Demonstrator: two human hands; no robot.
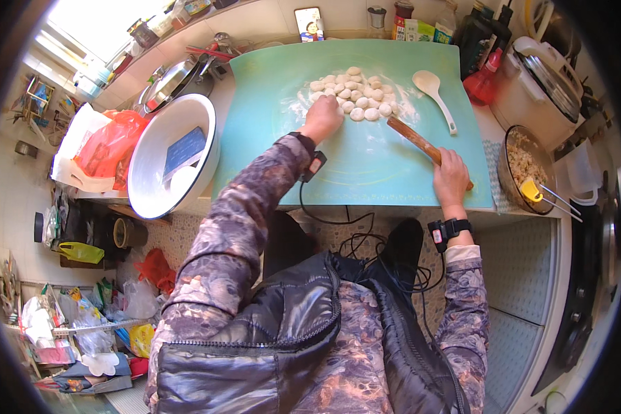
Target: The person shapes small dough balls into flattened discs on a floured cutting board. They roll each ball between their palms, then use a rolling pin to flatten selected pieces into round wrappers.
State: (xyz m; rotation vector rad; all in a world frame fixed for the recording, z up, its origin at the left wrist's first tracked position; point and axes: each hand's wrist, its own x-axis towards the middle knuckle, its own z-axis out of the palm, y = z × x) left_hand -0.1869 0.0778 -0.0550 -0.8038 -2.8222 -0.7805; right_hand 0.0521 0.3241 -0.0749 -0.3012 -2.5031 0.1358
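Note:
Several small floured dough rounds (pixel 357 113) lie grouped on a turquoise silicone mat (pixel 269 160), with loose flour around them. My left hand (pixel 325 118) is at the near left edge of the group, fingers curled down at the dough. Its fingertips are hidden, so whether it grips a piece cannot be seen. A wooden rolling pin (pixel 414 138) slants across the right part of the mat. My right hand (pixel 451 173) is closed around its near end, and the pin's far tip points towards the dough rounds. A white spoon (pixel 435 95) lies on the mat beyond the pin.
Left of the mat stands a white enamel basin (pixel 207 155) with a blue object inside, beside a red plastic bag (pixel 111 142). To the right are a glass bowl of filling (pixel 525 160), a white electric cooker (pixel 533 98) and a red bottle (pixel 484 83). A phone (pixel 309 25) leans at the back.

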